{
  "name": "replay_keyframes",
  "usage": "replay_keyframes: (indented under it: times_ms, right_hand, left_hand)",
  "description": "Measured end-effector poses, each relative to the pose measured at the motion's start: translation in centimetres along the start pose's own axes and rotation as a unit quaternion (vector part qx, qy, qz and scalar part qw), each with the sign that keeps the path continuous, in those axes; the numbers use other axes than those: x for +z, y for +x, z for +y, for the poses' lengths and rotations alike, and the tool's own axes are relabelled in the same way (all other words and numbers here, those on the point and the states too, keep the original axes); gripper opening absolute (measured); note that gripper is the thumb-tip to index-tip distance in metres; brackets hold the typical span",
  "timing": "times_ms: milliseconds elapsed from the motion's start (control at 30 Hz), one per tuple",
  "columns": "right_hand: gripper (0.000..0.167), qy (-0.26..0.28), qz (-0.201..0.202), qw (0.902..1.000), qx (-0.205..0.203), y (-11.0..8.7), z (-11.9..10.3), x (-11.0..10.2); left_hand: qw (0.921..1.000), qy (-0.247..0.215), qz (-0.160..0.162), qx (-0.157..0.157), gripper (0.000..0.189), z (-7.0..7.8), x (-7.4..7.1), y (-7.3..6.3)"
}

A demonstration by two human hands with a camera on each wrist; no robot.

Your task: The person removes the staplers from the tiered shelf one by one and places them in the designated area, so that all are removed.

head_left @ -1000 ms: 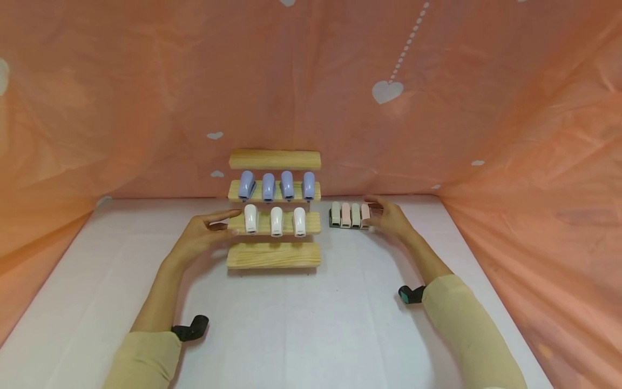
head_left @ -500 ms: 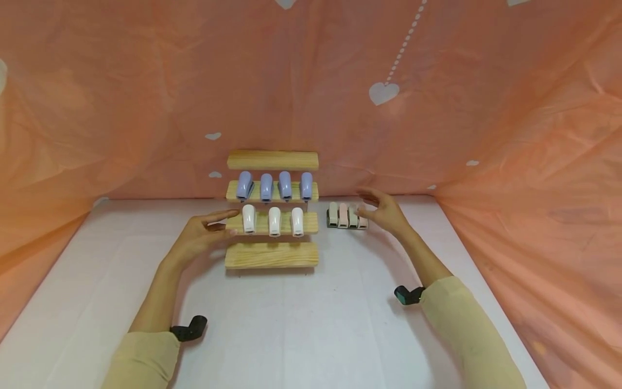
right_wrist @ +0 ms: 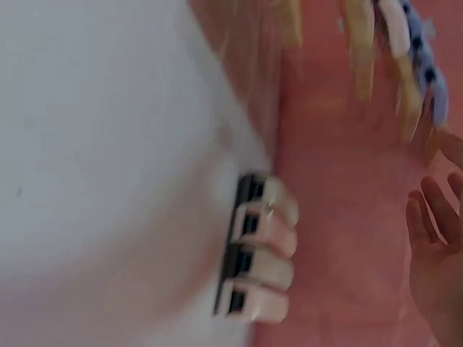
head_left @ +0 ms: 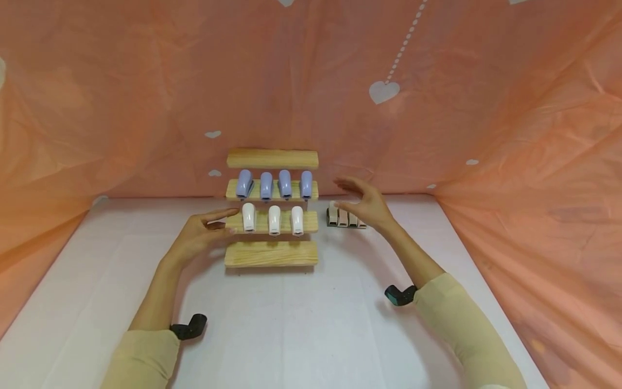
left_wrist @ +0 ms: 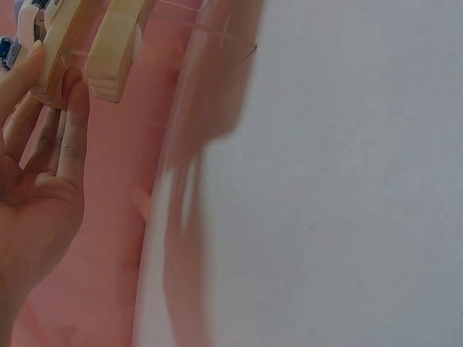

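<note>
My left hand [head_left: 194,237] pinches the left end of the third plank of a tiered wooden shelf [head_left: 311,222], with the thumb on one face and the fingers behind, as the left wrist view shows. Three white mini staplers [head_left: 274,220] stand on that plank. Above them, several lavender staplers [head_left: 285,184] line the second plank. To the right of the shelf, my right hand [head_left: 369,208] is held in the air, fingers apart and nothing between them. Below it on the table sits a tight row of pale green and pink mini staplers [right_wrist: 268,235], partly hidden by the hand in the head view.
The top plank [head_left: 272,159] and the bottom plank [head_left: 272,254] of the shelf bear nothing. A white cloth [head_left: 291,324] covers the table. Orange-pink sheeting [head_left: 160,97] with heart prints hangs behind and at both sides. Thin clear supports join the planks.
My right hand has moved left and up, away from the right end of the green and pink row toward the shelf. The left hand stays at the plank; the staplers have not moved.
</note>
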State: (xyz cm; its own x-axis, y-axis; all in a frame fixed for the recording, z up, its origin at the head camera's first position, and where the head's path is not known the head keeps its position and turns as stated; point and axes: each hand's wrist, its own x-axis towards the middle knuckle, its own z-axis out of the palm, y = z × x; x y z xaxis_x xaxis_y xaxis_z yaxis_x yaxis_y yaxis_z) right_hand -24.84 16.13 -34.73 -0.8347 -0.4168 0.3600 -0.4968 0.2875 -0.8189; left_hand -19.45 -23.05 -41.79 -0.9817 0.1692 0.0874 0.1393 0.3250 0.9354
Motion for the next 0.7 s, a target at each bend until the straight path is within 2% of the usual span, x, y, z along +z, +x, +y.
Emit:
replay_keyframes:
  times_ms: [167,333,533,700]
  right_hand:
    - [0.057,0.021,-0.001,0.9989,-0.042,0.6,-1.5,1.1]
    - [0.057,0.027,-0.015,0.9982,-0.052,1.5,-1.9,2.0]
    - [0.062,0.055,-0.034,0.9972,-0.038,3.1,0.3,3.1]
    - [0.064,0.027,-0.035,0.999,-0.003,4.2,0.6,3.6]
  left_hand:
    - [0.9999,-0.012,-0.005,0.001,0.054,0.0,0.0,0.0]
    - [0.9999,-0.013,-0.006,-0.009,0.054,0.3,0.0,0.0]
    - [0.9998,-0.012,-0.008,-0.012,0.055,0.2,0.1,-0.1]
    - [0.9998,-0.013,-0.009,-0.013,0.056,0.1,-0.1,-0.1]
